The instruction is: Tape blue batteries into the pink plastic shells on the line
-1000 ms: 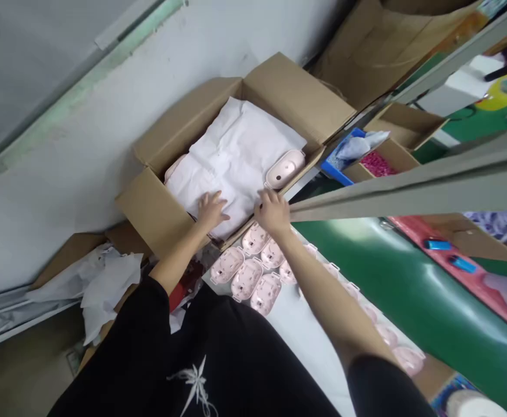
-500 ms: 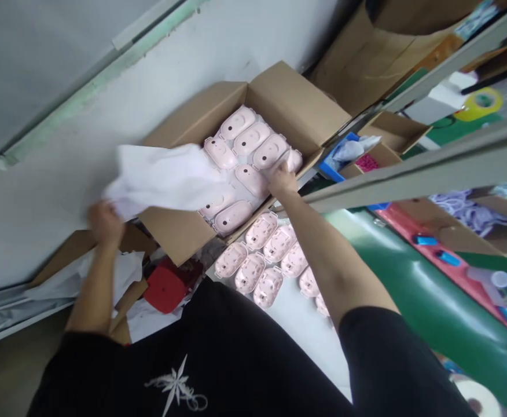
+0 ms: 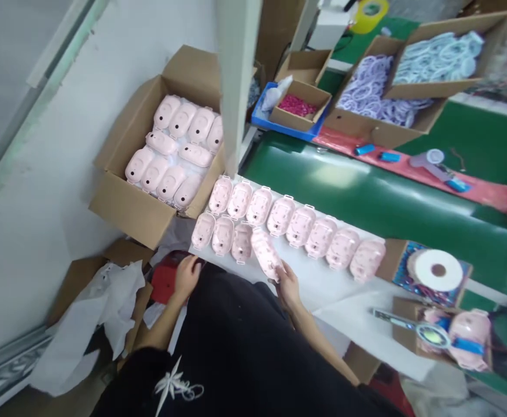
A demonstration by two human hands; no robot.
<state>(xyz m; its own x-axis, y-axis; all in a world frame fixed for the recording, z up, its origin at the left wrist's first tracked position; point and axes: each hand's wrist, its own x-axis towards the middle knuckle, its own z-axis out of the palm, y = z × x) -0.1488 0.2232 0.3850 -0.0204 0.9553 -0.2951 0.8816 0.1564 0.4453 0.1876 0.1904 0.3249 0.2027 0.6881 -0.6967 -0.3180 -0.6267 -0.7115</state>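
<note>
My right hand [image 3: 287,284] grips the lower end of a pink plastic housing [image 3: 266,253], tilted over the white table [image 3: 305,272]. Its hollow inner side faces up. Beside it, two rows of similar open pink housings [image 3: 280,215] lie on the table. Near the table's left corner is my left hand [image 3: 187,275], its fingers curled together with nothing visible in them. Up to the left, an open cardboard box [image 3: 134,211] holds a layer of pink housings [image 3: 171,183], rounded backs up.
A grey post [image 3: 232,87] rises between box and conveyor. The green conveyor belt [image 3: 340,174] runs behind the table. Boxes of purple rings [image 3: 366,87] and blue rings [image 3: 440,58] stand beyond. White paper [image 3: 88,318] fills a lower-left carton, near a red container [image 3: 163,281].
My left hand has let go of the white sheet and moved right, to the table's corner. My right hand has left the box and now holds a housing over the table. The view has swung right.
</note>
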